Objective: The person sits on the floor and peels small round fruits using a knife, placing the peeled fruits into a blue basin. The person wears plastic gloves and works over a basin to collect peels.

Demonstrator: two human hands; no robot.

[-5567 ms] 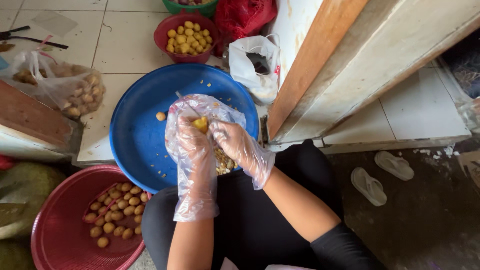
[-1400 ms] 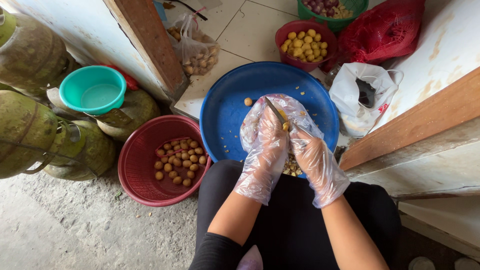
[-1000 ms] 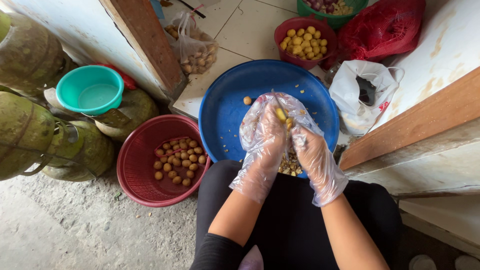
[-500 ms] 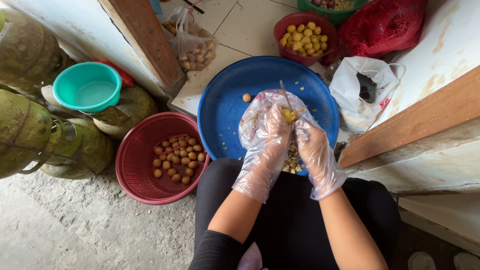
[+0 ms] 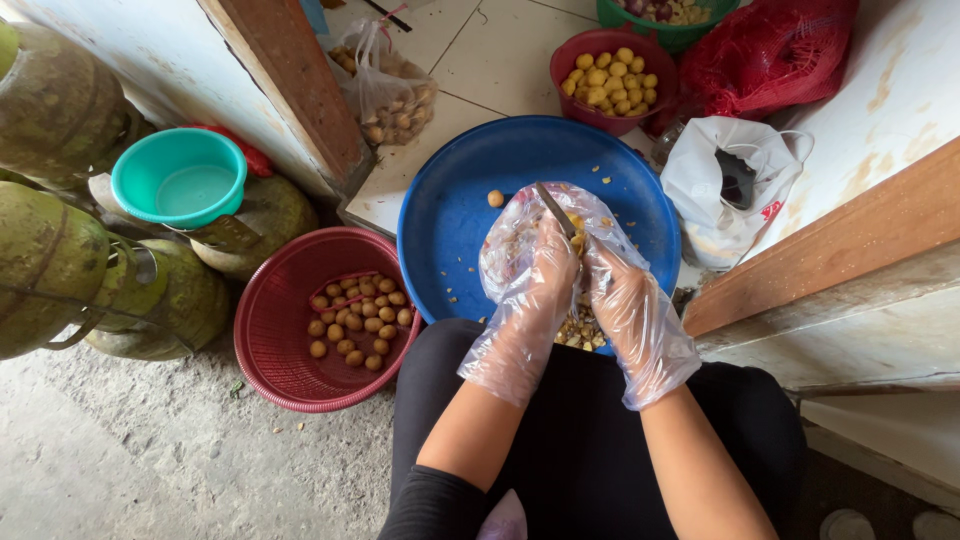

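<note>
Knife blade is pointing up and to the left, away from us, over the blue basin. We are gripping it in our right hand, while our left hand is pinching a small yellow fruit just beside the blade.

Blue basin, red basket of brown fruits, teal bowl, yellow peeled fruits

- A teal bowl sits on green gas cylinders at the left.
- A red mesh sack lies at the top right, on the tiled floor.
- A white plastic bag lies just below the sack.
- A green basket sits at the top edge.
</note>
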